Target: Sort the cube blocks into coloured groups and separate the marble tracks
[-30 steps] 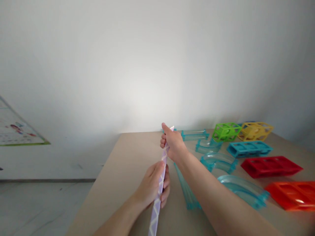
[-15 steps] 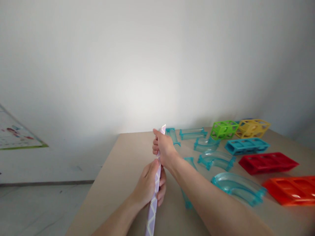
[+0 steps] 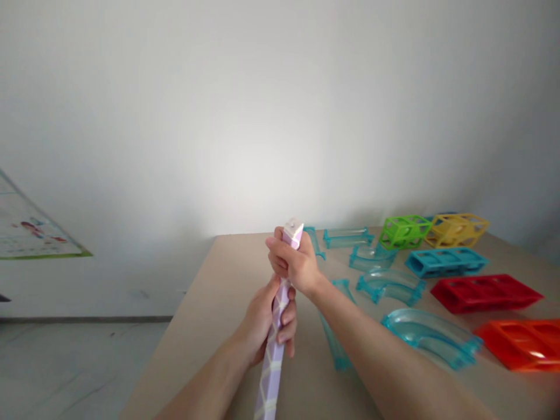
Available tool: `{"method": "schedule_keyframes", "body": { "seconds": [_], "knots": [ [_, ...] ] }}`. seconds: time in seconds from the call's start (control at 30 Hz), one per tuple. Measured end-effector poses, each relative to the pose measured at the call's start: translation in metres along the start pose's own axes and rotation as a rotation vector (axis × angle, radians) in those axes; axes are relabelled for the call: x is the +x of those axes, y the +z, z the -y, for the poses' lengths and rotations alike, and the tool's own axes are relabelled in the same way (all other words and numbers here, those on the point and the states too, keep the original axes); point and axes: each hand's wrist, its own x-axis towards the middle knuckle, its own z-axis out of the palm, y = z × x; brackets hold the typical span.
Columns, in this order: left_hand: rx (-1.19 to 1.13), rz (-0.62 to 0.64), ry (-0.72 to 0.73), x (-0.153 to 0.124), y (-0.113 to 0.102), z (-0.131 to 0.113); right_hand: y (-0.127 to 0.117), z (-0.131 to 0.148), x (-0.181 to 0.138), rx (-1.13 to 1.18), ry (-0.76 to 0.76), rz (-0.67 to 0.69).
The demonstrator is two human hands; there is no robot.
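A long pale purple lattice bar rises steeply over the beige table, its square white-capped tip near the table's far edge. My right hand is wrapped around the bar just below that tip. My left hand grips the same bar lower down, fingers curled around it. The bar's lower end runs out of the bottom of the view.
Right of my arms lie several clear teal track pieces, curved and straight. Farther right are lattice blocks: green, yellow, blue, red, orange. A poster lies on the floor at left.
The bar has swung up to a steeper angle, its tip turned toward me. Both hands shifted slightly left and closer together, and still hold the bar.
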Motion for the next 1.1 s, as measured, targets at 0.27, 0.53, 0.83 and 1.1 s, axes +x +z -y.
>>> {"method": "schedule_keyframes", "body": {
  "seconds": [0.27, 0.53, 0.83, 1.1],
  "knots": [
    [-0.247, 0.422, -0.216, 0.002, -0.023, -0.011, -0.006, 0.004, -0.009, -0.071, -0.017, 0.282],
    [-0.129, 0.351, -0.303, -0.006, -0.020, -0.014, -0.011, 0.024, -0.011, -0.046, 0.250, 0.453],
    [-0.203, -0.091, 0.087, 0.003, -0.005, -0.009, 0.002, 0.008, 0.010, -0.245, 0.022, -0.254],
    [-0.047, -0.212, 0.292, 0.005, -0.003, 0.002, 0.003, 0.005, 0.012, 0.465, 0.109, -0.564]
  ]
}}
